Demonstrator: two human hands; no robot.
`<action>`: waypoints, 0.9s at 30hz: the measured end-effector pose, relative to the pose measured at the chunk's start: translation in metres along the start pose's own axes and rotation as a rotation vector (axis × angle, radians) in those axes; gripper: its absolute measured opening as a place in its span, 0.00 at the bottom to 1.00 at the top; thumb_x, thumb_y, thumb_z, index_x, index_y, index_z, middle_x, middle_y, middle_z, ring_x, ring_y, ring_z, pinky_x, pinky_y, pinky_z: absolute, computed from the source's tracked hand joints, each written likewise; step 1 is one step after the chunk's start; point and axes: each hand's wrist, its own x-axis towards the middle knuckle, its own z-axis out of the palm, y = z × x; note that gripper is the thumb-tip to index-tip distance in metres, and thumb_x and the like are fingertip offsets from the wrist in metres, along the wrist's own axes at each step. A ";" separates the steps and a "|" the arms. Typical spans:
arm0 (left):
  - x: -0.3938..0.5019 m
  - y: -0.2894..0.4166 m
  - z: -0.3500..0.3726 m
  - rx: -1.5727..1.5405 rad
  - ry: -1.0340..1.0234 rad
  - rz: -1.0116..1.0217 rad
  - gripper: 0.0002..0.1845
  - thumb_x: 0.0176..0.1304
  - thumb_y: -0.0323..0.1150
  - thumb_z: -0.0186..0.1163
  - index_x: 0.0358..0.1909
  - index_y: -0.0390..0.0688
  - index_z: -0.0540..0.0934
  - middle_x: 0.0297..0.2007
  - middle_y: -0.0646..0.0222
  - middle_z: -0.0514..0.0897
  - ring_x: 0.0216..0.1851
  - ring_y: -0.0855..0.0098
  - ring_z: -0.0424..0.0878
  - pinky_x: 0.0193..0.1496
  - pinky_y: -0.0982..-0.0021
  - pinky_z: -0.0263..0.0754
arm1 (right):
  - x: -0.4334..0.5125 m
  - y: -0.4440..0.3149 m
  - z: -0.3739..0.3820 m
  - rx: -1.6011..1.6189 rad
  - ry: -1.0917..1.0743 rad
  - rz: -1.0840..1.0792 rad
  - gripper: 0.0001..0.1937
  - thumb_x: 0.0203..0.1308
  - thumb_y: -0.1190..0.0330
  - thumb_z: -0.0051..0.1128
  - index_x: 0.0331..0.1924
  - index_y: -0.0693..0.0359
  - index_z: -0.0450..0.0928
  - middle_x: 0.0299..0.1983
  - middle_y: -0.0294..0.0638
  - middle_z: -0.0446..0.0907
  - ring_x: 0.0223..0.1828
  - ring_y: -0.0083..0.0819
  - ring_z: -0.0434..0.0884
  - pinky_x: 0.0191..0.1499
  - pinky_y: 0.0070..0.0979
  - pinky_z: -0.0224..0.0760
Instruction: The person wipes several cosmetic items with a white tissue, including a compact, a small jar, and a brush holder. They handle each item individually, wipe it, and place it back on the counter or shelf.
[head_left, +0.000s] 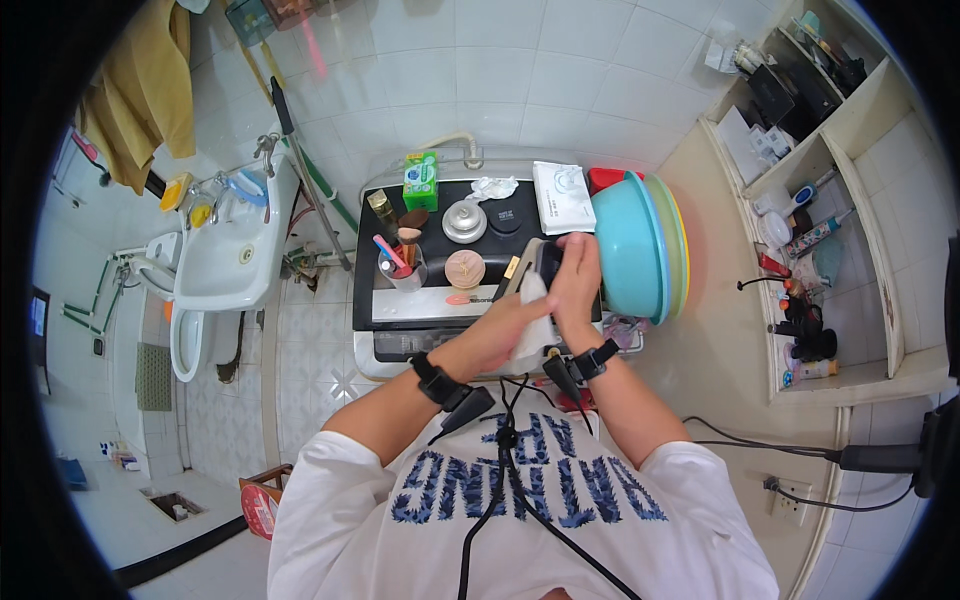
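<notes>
My left hand (491, 330) grips a white wipe or tissue (534, 319), which hangs below the fingers. Close beside it, my right hand (577, 277) is closed around a dark, flat case with a pale edge (529, 259); its exact kind is partly hidden. The wipe lies against the case's near side. Both hands are above the front right of a washing machine's black lid (442, 255). Left of them are a round pinkish powder compact (465, 268) and a clear cup (405, 277) holding makeup brushes. Behind sit a silver lidded jar (464, 222) and a round black compact (505, 220).
A green box (421, 181), a gold-capped bottle (382, 206), crumpled tissue (493, 187) and a white wipes packet (563, 197) line the lid's back. Nested plastic basins (630, 251) stand on the right, near a filled wall shelf (825, 277). A washbasin (238, 255) is left.
</notes>
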 end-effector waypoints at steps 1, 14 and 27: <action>-0.006 -0.002 -0.010 0.161 0.030 -0.007 0.23 0.79 0.48 0.61 0.63 0.41 0.80 0.52 0.67 0.88 0.49 0.71 0.87 0.51 0.69 0.82 | 0.001 0.002 0.005 0.005 -0.056 0.036 0.21 0.85 0.56 0.40 0.48 0.65 0.81 0.40 0.52 0.85 0.44 0.52 0.84 0.52 0.41 0.75; -0.104 0.002 -0.089 -0.209 0.265 0.057 0.23 0.79 0.38 0.61 0.66 0.33 0.77 0.53 0.54 0.88 0.50 0.60 0.91 0.55 0.62 0.86 | 0.014 0.041 0.092 0.162 -0.778 0.468 0.15 0.68 0.75 0.58 0.56 0.69 0.82 0.43 0.37 0.85 0.39 0.23 0.82 0.43 0.23 0.76; -0.135 -0.006 -0.112 -0.286 0.426 0.102 0.24 0.79 0.44 0.59 0.64 0.35 0.78 0.48 0.53 0.89 0.48 0.58 0.91 0.53 0.58 0.87 | 0.010 0.019 0.094 -0.405 -0.390 -0.223 0.15 0.58 0.64 0.74 0.45 0.59 0.81 0.43 0.46 0.82 0.50 0.50 0.81 0.52 0.45 0.77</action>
